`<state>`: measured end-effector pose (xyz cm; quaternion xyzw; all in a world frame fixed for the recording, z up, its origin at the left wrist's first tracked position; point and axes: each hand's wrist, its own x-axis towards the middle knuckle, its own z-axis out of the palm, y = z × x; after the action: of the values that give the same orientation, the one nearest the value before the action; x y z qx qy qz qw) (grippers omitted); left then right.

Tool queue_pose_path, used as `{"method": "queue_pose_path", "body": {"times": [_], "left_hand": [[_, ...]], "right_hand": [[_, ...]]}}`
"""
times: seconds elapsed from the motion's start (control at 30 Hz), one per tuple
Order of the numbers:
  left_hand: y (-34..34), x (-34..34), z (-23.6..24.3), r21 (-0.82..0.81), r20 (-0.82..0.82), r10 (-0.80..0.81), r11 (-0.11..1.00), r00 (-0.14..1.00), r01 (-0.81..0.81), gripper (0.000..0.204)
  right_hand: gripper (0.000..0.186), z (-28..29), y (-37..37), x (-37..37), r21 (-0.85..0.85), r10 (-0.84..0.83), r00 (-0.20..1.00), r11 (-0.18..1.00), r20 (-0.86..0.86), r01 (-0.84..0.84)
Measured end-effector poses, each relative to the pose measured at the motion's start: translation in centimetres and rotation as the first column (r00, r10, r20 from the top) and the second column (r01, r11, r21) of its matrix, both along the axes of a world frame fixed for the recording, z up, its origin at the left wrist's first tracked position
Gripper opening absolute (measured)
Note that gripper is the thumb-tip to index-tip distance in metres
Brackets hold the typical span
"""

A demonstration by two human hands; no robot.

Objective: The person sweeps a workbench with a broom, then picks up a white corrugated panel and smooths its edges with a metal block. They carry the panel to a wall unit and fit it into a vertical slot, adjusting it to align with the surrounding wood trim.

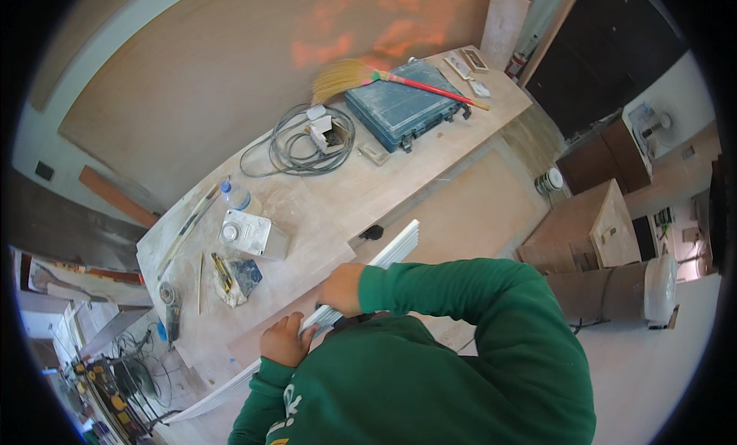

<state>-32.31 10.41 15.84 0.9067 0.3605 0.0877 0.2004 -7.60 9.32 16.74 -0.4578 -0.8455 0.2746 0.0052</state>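
A long bundle of white ribbed strips (395,249) runs diagonally across the front of the plywood workbench (399,180), from the bench edge down toward the lower left. My right hand (342,288) is closed around the bundle near its middle, its green sleeve arching in from the right. My left hand (284,341) grips the same bundle a little lower down, close to my chest. Below my left hand the strips continue past my sleeve.
On the bench lie a blue tool case (399,107), a broom (368,75), a coiled grey cable (299,146), a water bottle (234,196), a white box (257,234), a yellow knife (223,272) and an angle grinder (170,307). A paint can (549,182) and wooden cabinets (591,222) stand at right.
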Motion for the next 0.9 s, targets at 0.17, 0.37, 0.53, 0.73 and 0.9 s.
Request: {"method": "queue_pose_path", "body": {"times": [0.17, 0.37, 0.53, 0.73, 0.9], "left_hand": [[1.1, -1.0, 0.8, -0.109, -0.049, -0.002, 0.994, 0.999, -0.004, 0.03], [3.9, -0.3, -1.3, -0.08, -0.128, -0.012, 0.997, 0.992, 0.001, 0.025], [1.4, 9.8, -2.5, -0.004, -0.055, -0.032, 0.999, 0.998, 0.032, 0.022], [-1.7, 24.2, -5.6, -0.019, -0.108, -0.031, 0.999, 0.994, 0.029, 0.022], [-1.9, 35.3, -8.5, -0.061, -0.052, -0.017, 0.998, 0.998, 0.014, 0.018]], "right_hand": [[0.018, 1.1, -3.1, 6.7, -0.093, -0.148, 0.987, 0.984, 0.059, 0.153], [0.015, -0.4, -6.6, 16.6, -0.05, -0.222, 0.969, 0.972, 0.109, 0.229], [0.022, -3.3, -6.5, 28.3, -0.082, -0.242, 0.964, 0.965, 0.106, 0.251], [0.026, -6.6, -4.6, 41.0, -0.059, -0.11, 0.988, 0.991, 0.111, 0.117], [0.024, -8.3, -2.7, 50.6, -0.13, -0.054, 0.987, 0.989, 0.15, 0.074]]}}
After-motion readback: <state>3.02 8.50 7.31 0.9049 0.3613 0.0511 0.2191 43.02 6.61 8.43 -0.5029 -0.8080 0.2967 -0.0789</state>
